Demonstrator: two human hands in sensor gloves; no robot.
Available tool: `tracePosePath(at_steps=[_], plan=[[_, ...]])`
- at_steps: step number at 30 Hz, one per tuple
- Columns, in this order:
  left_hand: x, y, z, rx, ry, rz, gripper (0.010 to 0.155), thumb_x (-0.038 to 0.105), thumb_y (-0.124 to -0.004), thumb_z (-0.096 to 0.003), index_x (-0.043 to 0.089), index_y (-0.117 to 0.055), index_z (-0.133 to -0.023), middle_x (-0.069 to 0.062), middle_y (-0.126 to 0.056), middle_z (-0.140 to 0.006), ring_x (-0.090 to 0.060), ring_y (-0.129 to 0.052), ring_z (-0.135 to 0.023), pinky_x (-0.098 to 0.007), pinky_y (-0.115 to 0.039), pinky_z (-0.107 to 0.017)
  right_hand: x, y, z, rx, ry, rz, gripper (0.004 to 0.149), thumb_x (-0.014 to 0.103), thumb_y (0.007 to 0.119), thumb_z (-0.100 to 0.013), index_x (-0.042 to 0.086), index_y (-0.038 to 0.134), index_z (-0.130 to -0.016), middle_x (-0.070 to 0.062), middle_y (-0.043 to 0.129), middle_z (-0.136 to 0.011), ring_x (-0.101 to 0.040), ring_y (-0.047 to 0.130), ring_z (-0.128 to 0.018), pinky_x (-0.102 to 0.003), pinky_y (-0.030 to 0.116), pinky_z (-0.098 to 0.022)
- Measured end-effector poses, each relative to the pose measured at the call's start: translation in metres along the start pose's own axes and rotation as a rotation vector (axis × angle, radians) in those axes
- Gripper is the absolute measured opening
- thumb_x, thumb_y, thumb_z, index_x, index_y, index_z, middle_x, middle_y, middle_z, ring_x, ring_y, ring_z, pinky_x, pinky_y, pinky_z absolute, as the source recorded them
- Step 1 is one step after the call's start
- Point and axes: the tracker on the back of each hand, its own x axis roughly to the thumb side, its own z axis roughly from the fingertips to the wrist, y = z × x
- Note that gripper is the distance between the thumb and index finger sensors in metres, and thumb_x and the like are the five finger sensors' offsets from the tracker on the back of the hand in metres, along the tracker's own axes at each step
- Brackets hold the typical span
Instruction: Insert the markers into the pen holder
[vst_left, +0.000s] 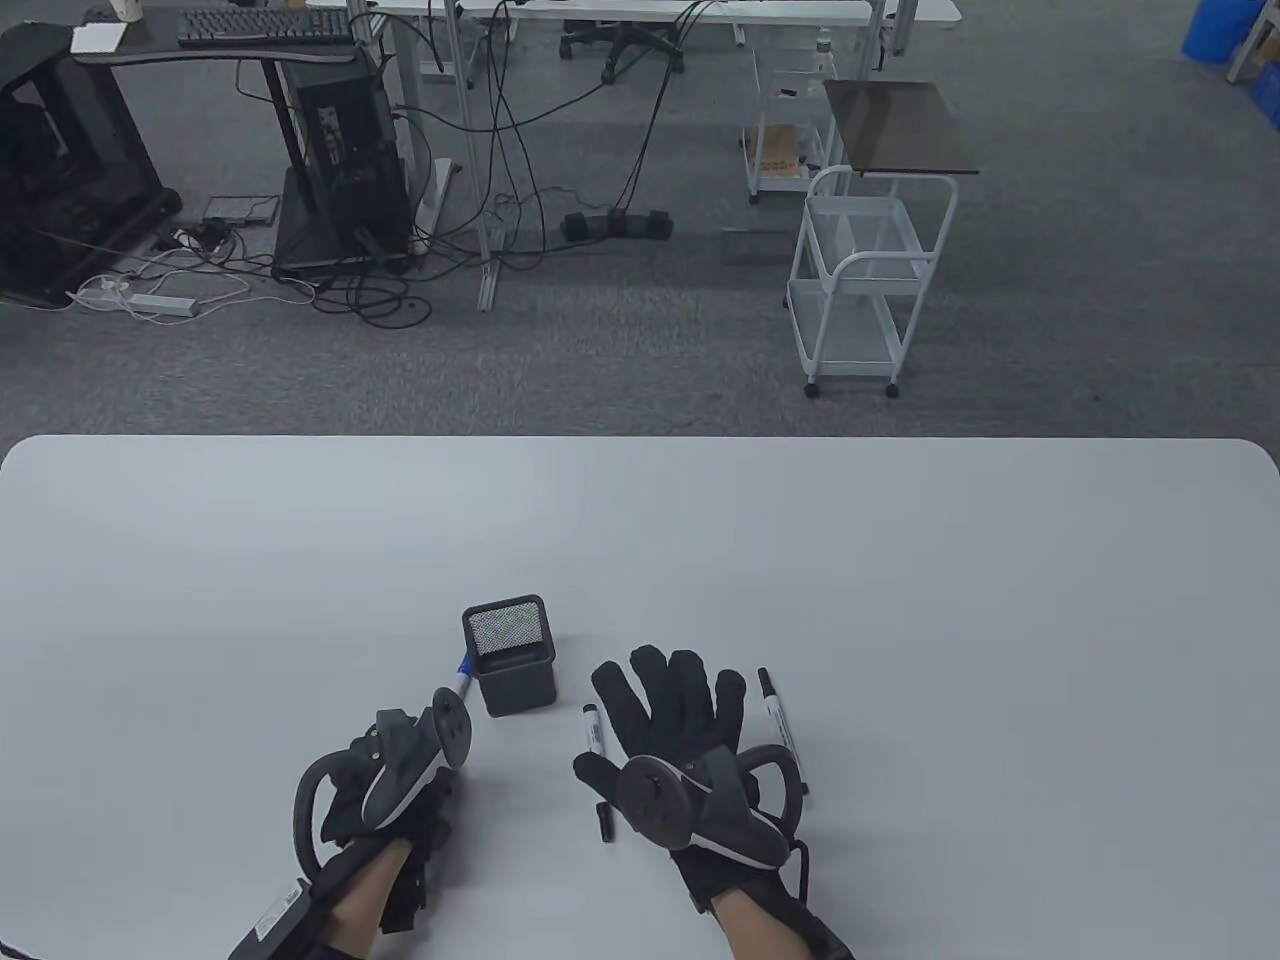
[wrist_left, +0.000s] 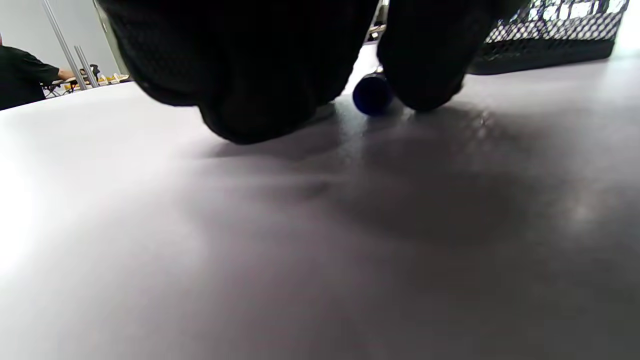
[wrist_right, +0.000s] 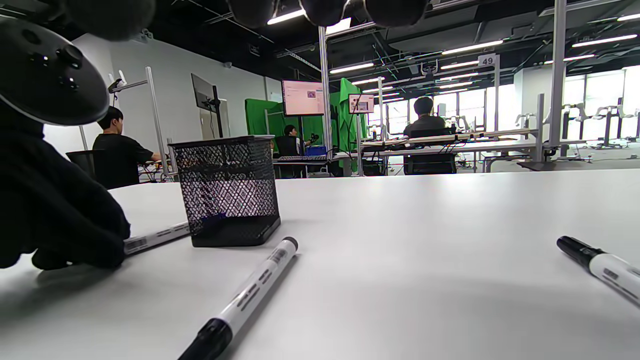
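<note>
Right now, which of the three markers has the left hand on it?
The blue-capped marker left of the pen holder, under the left hand. The two black-capped markers lie untouched beside the right hand.

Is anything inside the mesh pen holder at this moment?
From above, the pen holder shows only its mesh bottom; no marker stands in it. The blue marker lies outside, beside it, at the left hand. Two black markers lie on the table.

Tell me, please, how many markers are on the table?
3. A blue marker lies left of the holder at the left hand; one black marker is beside the right hand, another to its right.
</note>
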Motion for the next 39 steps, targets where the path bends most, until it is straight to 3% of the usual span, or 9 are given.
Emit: tracePosePath(at_steps=[5, 14, 20, 28, 34, 39], plan=[[0.0, 0.001, 0.0, 0.037, 0.024, 0.007, 0.048, 0.047, -0.083, -0.0564, 0.022, -0.083, -0.098, -0.003, -0.094, -0.085, -0.022, -0.103, -0.066, -0.041, -0.087, -0.061, -0.001, 0.0, 0.0, -0.001, 0.003, -0.007, 0.078, 0.065, 0.053, -0.061, 0.023, 0.029, -0.122, -0.021, 0.022, -0.127, -0.056, 0.033, -0.115, -0.074, 0.021, -0.073], [-0.013, 0.008, 0.002, 0.106, 0.064, 0.073, 0.048, 0.047, -0.083, -0.0561, 0.017, -0.087, -0.093, -0.007, -0.099, -0.081, -0.023, -0.106, -0.063, -0.042, -0.09, -0.058, -0.002, 0.0, 0.0, -0.006, 0.004, -0.012, 0.078, 0.065, 0.053, -0.061, 0.023, 0.029, -0.122, -0.021, 0.021, -0.127, -0.056, 0.033, -0.115, -0.074, 0.021, -0.072], [-0.04, 0.042, 0.013, 0.21, 0.101, 0.219, 0.049, 0.046, -0.086, -0.0551, 0.016, -0.086, -0.094, -0.008, -0.099, -0.08, -0.023, -0.107, -0.061, -0.041, -0.09, -0.057, -0.003, -0.001, 0.0, -0.016, 0.005, -0.016, 0.078, 0.065, 0.053, -0.061, 0.023, 0.029, -0.122, -0.021, 0.022, -0.128, -0.056, 0.033, -0.115, -0.074, 0.021, -0.072], [-0.065, 0.086, 0.044, 0.406, 0.07, 0.382, 0.048, 0.043, -0.086, -0.0555, 0.017, -0.084, -0.096, -0.008, -0.096, -0.082, -0.023, -0.104, -0.063, -0.042, -0.088, -0.059, -0.005, -0.001, 0.0, -0.014, 0.014, -0.018, 0.078, 0.065, 0.053, -0.061, 0.022, 0.03, -0.122, -0.021, 0.022, -0.127, -0.057, 0.033, -0.114, -0.075, 0.022, -0.072], [-0.063, 0.102, 0.066, 0.545, -0.002, 0.413, 0.048, 0.042, -0.086, -0.0562, 0.02, -0.083, -0.098, -0.008, -0.093, -0.085, -0.023, -0.102, -0.067, -0.043, -0.086, -0.063, -0.005, -0.001, 0.001, -0.017, 0.015, -0.02, 0.078, 0.065, 0.053, -0.061, 0.023, 0.03, -0.122, -0.02, 0.022, -0.127, -0.056, 0.034, -0.114, -0.074, 0.022, -0.072], [-0.057, 0.104, 0.073, 0.57, -0.091, 0.442, 0.046, 0.041, -0.084, -0.0574, 0.024, -0.081, -0.1, -0.007, -0.089, -0.09, -0.023, -0.098, -0.072, -0.044, -0.083, -0.067, -0.006, -0.001, 0.001, -0.023, 0.014, -0.024, 0.078, 0.065, 0.053, -0.061, 0.022, 0.03, -0.122, -0.021, 0.023, -0.127, -0.056, 0.034, -0.114, -0.074, 0.022, -0.073]])
